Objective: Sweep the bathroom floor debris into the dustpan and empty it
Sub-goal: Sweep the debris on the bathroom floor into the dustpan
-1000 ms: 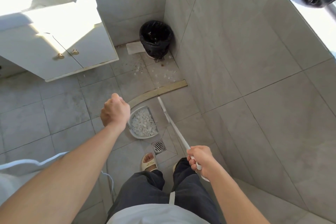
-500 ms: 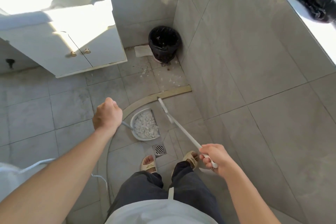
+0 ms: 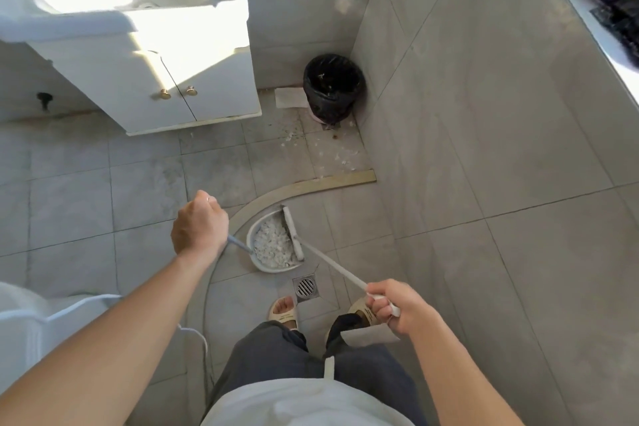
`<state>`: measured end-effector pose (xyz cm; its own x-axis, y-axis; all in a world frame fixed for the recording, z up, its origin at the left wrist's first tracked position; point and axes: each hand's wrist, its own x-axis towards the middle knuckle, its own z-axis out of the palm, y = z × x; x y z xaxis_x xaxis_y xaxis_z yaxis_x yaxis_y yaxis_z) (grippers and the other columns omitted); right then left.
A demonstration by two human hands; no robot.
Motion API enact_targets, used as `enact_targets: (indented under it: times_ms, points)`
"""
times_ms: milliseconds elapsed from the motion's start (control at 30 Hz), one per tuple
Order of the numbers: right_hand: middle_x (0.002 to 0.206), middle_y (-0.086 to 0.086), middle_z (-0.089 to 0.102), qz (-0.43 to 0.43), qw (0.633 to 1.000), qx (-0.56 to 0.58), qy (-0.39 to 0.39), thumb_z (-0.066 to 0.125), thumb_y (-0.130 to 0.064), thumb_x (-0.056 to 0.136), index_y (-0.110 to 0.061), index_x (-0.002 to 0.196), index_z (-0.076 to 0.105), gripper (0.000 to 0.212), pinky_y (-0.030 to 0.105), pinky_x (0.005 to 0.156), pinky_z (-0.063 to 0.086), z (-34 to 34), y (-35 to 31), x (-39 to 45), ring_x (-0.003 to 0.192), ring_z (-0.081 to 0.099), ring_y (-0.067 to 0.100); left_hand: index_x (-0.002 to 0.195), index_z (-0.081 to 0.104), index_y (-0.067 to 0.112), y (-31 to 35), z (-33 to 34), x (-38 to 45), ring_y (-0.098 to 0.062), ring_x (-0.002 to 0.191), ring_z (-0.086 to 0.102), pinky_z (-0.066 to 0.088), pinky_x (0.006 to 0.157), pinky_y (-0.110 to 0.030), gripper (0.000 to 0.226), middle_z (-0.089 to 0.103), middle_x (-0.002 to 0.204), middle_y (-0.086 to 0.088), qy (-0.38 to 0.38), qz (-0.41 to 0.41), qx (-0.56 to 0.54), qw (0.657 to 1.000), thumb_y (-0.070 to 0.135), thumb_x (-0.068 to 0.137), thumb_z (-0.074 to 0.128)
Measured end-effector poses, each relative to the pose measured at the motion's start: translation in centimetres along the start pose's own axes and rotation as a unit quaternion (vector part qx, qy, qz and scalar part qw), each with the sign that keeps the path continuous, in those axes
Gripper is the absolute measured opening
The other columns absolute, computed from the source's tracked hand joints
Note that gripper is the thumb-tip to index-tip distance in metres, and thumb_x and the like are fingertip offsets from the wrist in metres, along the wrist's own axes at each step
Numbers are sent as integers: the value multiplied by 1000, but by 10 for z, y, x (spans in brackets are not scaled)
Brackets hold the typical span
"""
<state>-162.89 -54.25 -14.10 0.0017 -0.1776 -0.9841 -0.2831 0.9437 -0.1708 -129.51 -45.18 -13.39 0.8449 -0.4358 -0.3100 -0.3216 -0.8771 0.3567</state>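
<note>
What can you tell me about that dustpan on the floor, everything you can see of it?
The dustpan is a pale grey, rounded scoop, plastic by the look of it, lying on the grey tiled floor just above the square floor drain. It is heaped with white crumbly debris. A thin grey handle runs up to the left hand, which grips it. The white broom head lies along its right edge, its stick held by the right hand.

Sunlit grey-tiled bathroom

Grey tiled floor (image 3: pixel 86 204) and walls (image 3: pixel 484 114). A white sink cabinet (image 3: pixel 179 79) with brass knobs catches bright sunlight. A curved metal strip (image 3: pixel 311 188) crosses the floor, near a floor drain (image 3: pixel 305 286)
</note>
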Motion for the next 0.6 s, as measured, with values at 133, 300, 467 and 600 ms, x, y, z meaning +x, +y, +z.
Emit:
enact_targets:
  times_ms: [133,300,467,600]
  points:
    - [66,12,50,-28,999,-27,22,55,-2,93,6,108,56,17,15,28,24,-22,-10,-25,36,34,7,99,57,6,2,-1,5,-45,92,57,40,71,-40,27,63,103,-27,-3,-4,-9,1000,22,101,34]
    - [64,13,55,-77,990,-75,93,58,0,90,-3,99,63,10,16,32,31,-7,-9,-30,38,40,10,101,57,8,5,-2,9,-44,93,57,38,70,-39,26,63,105,-25,-8,-12,-15,1000,22,101,35]
    - [65,13,51,-37,991,-78,99,55,4,88,11,106,64,21,17,34,33,30,5,2,38,40,11,101,56,9,8,1,14,-43,92,58,42,72,-40,26,64,104,-23,-8,-8,-17,1000,22,101,34]
    - [64,11,50,-9,996,-61,61,54,0,92,9,107,61,19,16,31,29,29,2,-2,38,36,9,102,56,9,9,3,16,-43,92,58,40,71,-39,26,64,105,-23,-10,-5,-16,1000,22,101,33]
